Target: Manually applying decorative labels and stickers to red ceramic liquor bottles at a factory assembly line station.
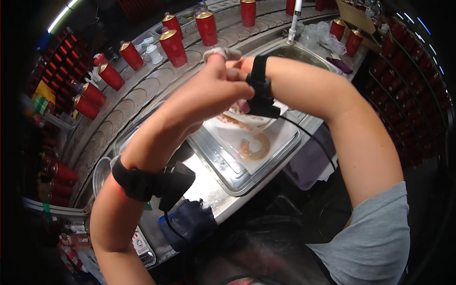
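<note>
Close work above a printed sheet point(255, 147)

The left hand point(216, 87) and half-hidden right hand point(243, 63) met, fingers bent; I could not tell whether they grasped anything. The black cable point(311, 135) from the right wrist might have snagged the smooth metal tray point(219, 170) beneath, jolting the thin, gold-patterned white sheet. Glossy red bottles point(173, 48) stood beyond.

A factory workshop: red bottles point(206, 29) line a conveyor point(124, 108).

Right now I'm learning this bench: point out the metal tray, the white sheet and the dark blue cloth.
Metal tray point(222, 165): head view, bare base.
White sheet point(279, 136): head view, right of its ring print.
Dark blue cloth point(194, 222): head view, middle.
</note>
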### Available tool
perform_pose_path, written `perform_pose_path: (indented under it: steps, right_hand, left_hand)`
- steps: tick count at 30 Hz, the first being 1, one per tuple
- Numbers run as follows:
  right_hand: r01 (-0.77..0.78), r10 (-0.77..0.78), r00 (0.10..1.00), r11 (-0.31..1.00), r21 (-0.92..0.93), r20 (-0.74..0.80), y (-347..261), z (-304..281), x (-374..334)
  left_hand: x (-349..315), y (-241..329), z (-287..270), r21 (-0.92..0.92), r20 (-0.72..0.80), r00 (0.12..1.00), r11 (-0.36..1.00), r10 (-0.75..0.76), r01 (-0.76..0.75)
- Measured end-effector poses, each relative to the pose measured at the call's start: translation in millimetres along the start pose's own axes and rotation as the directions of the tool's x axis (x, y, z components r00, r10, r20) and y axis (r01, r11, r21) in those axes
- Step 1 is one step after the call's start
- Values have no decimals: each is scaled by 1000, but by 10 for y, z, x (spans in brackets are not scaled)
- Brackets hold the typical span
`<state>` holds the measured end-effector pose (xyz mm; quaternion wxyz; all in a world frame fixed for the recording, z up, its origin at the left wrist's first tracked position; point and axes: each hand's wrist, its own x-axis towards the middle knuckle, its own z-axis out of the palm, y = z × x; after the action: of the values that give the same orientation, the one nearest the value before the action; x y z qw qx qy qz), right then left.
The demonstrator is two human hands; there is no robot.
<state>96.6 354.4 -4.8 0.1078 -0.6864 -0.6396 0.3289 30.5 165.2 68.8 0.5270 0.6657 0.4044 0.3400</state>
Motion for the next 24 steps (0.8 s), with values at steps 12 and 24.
perform_pose_path:
  steps: [12,24]
  right_hand:
    - [-292,277,956,920,261,91,-352,1178,-329]
    - [597,-642,762,749,-287,-91,-82,1142,238]
  left_hand:
    - [-345,-940,-134,-95,-121,978,983,-167,156]
    - [-257,-1182,-303,296,24,992,946,127,-129]
